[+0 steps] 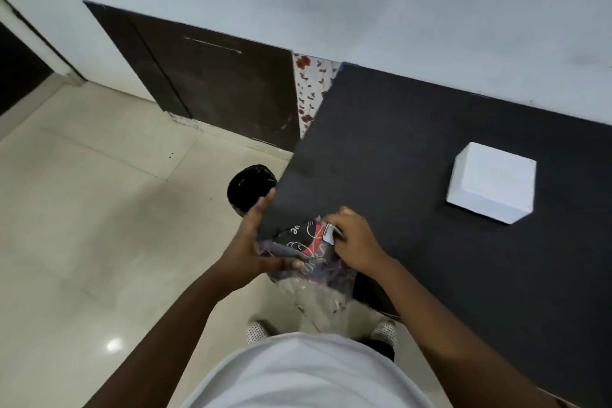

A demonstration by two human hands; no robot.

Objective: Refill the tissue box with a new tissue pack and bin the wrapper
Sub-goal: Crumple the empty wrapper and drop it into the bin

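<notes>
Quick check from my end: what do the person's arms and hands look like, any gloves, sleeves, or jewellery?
Both hands are bare: no gloves on the left hand or the right hand. Both forearms are uncovered up to where they leave the picture, so no sleeves show. I see no watch, bracelet or ring, though the fingers are slightly blurred. The person wears a light grey top.

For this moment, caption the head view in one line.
Both hands, left and right, hold the wrapper beside the bin.
</notes>
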